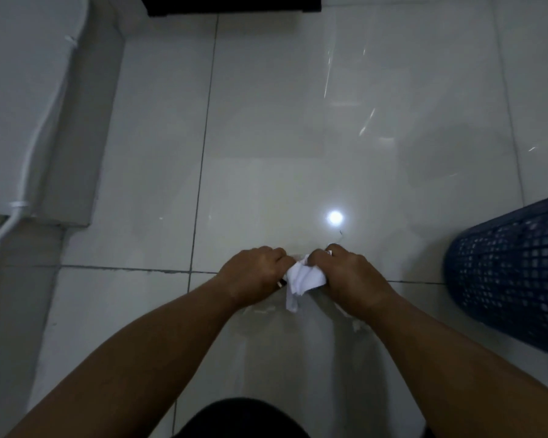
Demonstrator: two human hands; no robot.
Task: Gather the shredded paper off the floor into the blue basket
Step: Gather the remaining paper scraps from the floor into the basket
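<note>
You are holding a white bunch of paper between both hands, low over the pale tiled floor. Your left hand is curling shut on the paper's left edge, fingers tucked under and knuckles up. Your right hand is closing on its right edge in the same way, fingertips pinching the top corner. The paper is sitting in the gap between the two hands, touching both, with a loose strip hanging down below them toward you. A few thin pale shreds are lying on the tiles well beyond your right hand, further from you, too small to make out clearly. The basket is standing to the right of your right hand, near it but apart, its dark blue mesh wall tilting in the wide view. A white cable is running along the wall far to the left of your left hand. No writing or label is readable anywhere.
</note>
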